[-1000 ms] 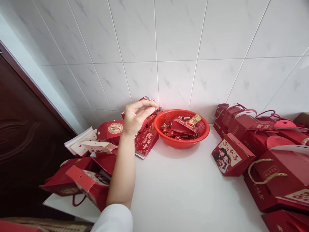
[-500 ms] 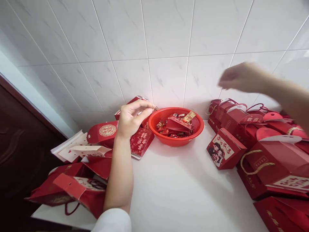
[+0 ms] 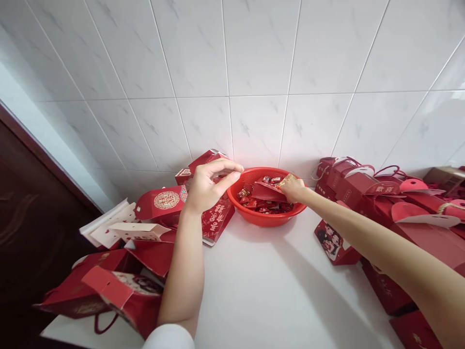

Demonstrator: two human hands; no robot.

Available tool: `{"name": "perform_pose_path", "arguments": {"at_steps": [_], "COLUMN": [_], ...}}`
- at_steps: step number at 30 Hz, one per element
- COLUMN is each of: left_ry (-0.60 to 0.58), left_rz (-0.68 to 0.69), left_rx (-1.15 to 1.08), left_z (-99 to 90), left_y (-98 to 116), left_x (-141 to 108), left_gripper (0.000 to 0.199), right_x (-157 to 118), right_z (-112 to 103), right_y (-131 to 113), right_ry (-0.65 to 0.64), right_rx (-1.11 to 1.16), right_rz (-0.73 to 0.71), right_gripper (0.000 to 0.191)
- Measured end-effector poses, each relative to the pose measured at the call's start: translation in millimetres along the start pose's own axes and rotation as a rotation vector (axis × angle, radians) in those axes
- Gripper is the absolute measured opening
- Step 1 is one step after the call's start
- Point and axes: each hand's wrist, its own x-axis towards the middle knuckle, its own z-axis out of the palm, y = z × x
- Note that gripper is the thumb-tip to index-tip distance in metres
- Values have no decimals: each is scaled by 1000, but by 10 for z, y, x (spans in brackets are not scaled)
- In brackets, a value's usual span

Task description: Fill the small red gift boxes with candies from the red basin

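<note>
A red plastic basket (image 3: 267,220) holds small wrapped candies (image 3: 245,196) and a flat red packet (image 3: 268,191). At its left rim is my left hand (image 3: 212,186), thumb and index finger brought together in a pinch. Whatever lies between those fingertips is too small to make out. My right hand (image 3: 293,190) reaches into the basket's right side, against the red packet and near a gold wrapper. Its fingers are bent downward and partly hidden among the contents, so what they hold does not show.
Red gift boxes (image 3: 366,186) crowd the right side, a small printed box (image 3: 332,242) in front. To the left lie red and white cartons (image 3: 145,298), some folded open. A red box (image 3: 218,218) sits behind my left hand. A tiled wall (image 3: 257,126) backs the white table (image 3: 250,291).
My right hand has come down from above the right-hand boxes into the basket. My left hand stays pinched by the basket's left rim. The view has shifted slightly.
</note>
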Motion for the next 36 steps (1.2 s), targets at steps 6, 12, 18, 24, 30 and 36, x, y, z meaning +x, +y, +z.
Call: {"name": "perform_pose_path", "arguments": {"at_steps": [6, 12, 18, 24, 30, 36], "left_ry": [-68, -50, -189, -694, -931, -1017], "left_rz": [27, 71, 77, -142, -268, -413], "left_rx": [46, 114, 188, 188, 188, 85], "left_z": [156, 338, 351, 256, 182, 123], "left_y": [-75, -31, 85, 80, -3, -125], "left_x": [22, 14, -21, -31, -11, 3], "left_gripper": [16, 24, 19, 17, 19, 43], "right_x": [-99, -478, -783, -580, -249, 177], "right_z": [-675, -1039, -895, -505, -142, 276], "right_y": [259, 313, 105, -44, 80, 169], "right_ry": [370, 658, 411, 219, 203, 181], "right_rx": [215, 533, 778, 878, 1060, 969], "right_rz": [8, -351, -567, -764, -685, -186], "right_gripper": [23, 18, 28, 26, 40, 30]}}
